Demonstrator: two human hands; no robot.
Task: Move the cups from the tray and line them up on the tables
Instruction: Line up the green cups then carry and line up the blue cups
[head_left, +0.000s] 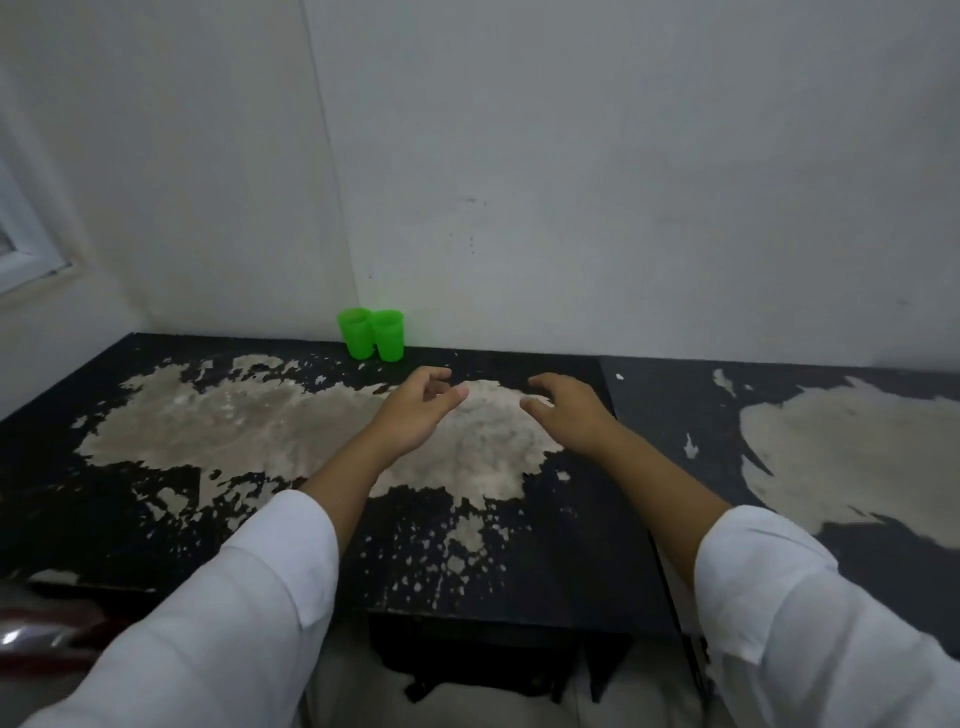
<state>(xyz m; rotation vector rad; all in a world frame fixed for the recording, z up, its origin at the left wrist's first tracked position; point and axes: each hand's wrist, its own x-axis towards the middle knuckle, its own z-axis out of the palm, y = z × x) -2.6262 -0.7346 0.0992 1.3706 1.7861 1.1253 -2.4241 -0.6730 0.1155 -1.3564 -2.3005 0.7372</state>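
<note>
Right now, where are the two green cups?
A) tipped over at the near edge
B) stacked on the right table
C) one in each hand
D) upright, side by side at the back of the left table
D: the green cups stand together on the left table by the wall; the left hand and right hand hold nothing.

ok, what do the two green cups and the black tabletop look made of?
Left bright green cup and right bright green cup: probably thin plastic, translucent, smooth; they glow evenly. Black tabletop: looks like dark paint or laminate over pale board; it has flaked off in large matte beige patches. Core material unclear.
</note>
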